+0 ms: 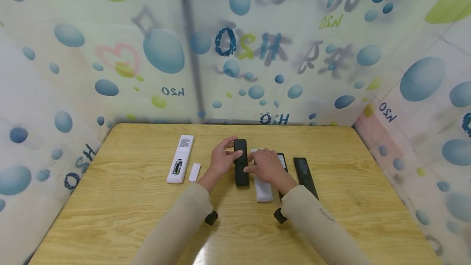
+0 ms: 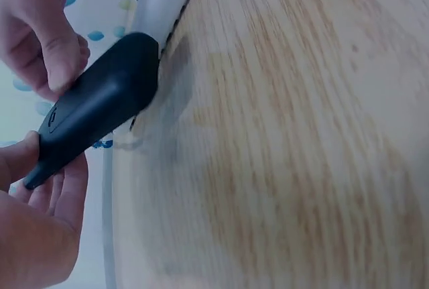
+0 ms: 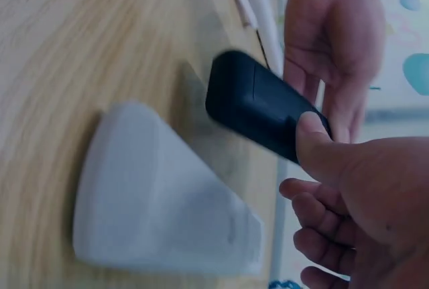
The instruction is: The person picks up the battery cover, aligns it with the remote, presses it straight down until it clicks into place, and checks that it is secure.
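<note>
A black remote control is held at its far end by my left hand, thumb on its upper face and fingers beneath. In the left wrist view the remote tilts over the wooden table, its rounded near end above its own shadow. My right hand is at the remote's right side. Its thumb presses on the black casing, while the other fingers hang loosely bent below, away from it. A fine seam crosses the casing in the right wrist view.
A white remote lies beneath my right hand, with two dark remotes farther right, one partly behind the sleeve. On the left lie another white remote with an uncovered battery bay and its loose white cover. Patterned curtains surround the table.
</note>
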`<state>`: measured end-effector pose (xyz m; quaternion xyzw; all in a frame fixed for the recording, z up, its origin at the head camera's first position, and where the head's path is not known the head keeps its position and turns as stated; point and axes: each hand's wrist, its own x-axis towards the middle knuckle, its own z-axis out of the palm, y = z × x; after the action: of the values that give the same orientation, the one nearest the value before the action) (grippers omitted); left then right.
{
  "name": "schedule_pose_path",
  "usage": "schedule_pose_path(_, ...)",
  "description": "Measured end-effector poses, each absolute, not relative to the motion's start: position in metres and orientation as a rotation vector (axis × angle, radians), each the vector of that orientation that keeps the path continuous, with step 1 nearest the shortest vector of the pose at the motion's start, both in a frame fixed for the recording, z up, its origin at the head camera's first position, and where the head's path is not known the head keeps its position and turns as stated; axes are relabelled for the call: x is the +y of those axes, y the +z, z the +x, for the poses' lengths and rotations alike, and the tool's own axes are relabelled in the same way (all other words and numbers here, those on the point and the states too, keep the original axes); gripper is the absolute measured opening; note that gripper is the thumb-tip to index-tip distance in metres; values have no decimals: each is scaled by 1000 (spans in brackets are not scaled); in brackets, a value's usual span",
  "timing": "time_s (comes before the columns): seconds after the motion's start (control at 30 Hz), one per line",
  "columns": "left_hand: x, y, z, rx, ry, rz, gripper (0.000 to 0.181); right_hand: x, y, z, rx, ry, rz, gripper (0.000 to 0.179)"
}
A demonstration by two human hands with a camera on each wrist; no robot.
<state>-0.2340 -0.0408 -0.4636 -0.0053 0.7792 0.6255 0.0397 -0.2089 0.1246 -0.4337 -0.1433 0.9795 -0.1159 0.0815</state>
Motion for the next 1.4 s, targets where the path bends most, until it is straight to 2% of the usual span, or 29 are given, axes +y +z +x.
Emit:
schedule_pose_path(0.47, -43, -469, -223, 2409, 1724, -73, 51, 163, -426, -206, 2935, -319, -375, 41)
schedule_pose_path(1.03, -48, -480, -219, 2672, 1358, 7, 53, 169, -427, -203, 2924, -364, -346, 41)
schedule_pose_path(1.4, -44, -477, -218, 2738, 1212, -72, 52, 170, -431, -204, 2941, -366, -351, 40)
